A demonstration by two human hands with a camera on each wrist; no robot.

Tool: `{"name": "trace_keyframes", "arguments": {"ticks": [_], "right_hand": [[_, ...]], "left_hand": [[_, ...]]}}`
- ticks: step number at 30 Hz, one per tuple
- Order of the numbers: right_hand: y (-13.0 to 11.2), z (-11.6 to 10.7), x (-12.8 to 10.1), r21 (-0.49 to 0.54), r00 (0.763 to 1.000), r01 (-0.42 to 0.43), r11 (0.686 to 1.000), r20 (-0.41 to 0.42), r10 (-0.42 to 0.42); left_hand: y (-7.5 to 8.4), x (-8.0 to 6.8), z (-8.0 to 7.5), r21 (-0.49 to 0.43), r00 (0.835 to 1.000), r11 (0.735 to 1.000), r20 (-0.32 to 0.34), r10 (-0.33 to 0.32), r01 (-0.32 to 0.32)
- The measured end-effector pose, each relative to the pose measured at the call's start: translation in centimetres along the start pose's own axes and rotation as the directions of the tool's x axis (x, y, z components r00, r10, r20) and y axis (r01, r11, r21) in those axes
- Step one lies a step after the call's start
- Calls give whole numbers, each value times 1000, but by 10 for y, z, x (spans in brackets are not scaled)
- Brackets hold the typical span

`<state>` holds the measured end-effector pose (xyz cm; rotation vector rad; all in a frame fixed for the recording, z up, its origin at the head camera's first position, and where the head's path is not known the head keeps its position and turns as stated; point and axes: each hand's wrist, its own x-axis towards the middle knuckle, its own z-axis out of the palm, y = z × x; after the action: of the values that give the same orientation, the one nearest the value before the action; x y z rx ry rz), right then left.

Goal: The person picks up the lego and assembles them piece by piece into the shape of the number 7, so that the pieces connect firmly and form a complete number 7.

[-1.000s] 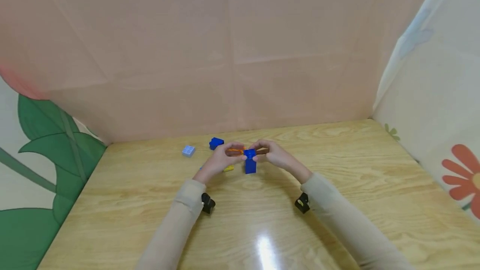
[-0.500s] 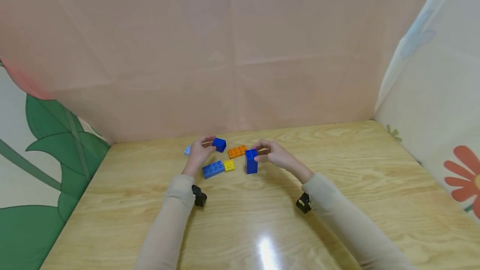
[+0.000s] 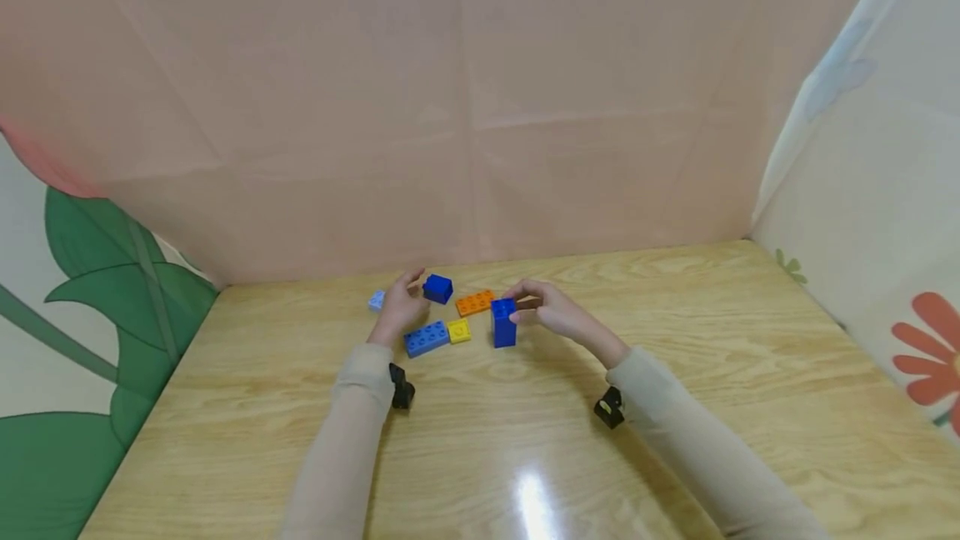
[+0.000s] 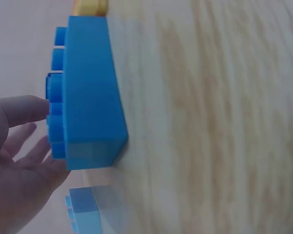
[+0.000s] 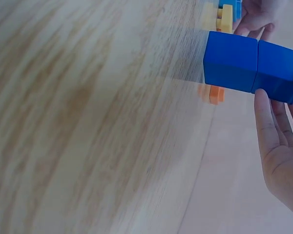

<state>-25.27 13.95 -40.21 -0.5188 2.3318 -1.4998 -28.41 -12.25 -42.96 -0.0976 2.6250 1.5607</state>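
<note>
Nearest on the wooden desk (image 3: 525, 457), two sleeved forearms reach forward toward a small cluster of toy bricks. The right hand (image 3: 551, 312) steadies a dark blue stack (image 3: 503, 322) of two bricks standing upright on the desk; its fingers lie along the top brick's side, with the thumb side hidden, so I cannot tell whether this grip actually clamps it or only rests against it. Just left of the stack sit a small yellow brick (image 3: 459, 330) and, touching it, a long medium-blue brick (image 3: 426, 338), both flat, studs up. The left hand (image 3: 399, 308) hangs over the far end of that long brick, fingers loose and apart, holding nothing; the left wrist view shows its fingertips (image 4: 27, 109) beside the brick's studs. A little farther back lie an orange brick (image 3: 475, 302), a single dark blue brick (image 3: 437, 287) just beyond the left hand's fingertips, and a pale blue brick (image 3: 376, 300) partly hidden behind that hand. The stack looks light, rigid and smooth-sided, likely to tip if pushed high up; pinching it across opposite flat faces, low on the upper brick, seems safest
</note>
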Motion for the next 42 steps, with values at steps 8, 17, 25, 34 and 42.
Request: {"name": "trace_keyframes", "arguments": {"ticks": [8,17,25,34,42], "right_hand": [[0,-1,0,-11,1000,9,1000,7,-9],[0,2,-1,0,1000,-5,1000,15,5],[1,1,0,-15,1000,-10,1000,15,11],[0,1,-1,-2,1000,-29,1000,1,29],[5,2,-2,30,1000,-23,999,-2,23]], "left_hand": [[-2,0,1,60,999,998,41,-4,2],[-9,4,8,125,998,991,62,33,-41],[-9,3,11,151,996,987,65,54,-63],[-5,1,11,146,997,988,63,34,-43],[3,-6,5,86,999,996,34,31,-34]]}}
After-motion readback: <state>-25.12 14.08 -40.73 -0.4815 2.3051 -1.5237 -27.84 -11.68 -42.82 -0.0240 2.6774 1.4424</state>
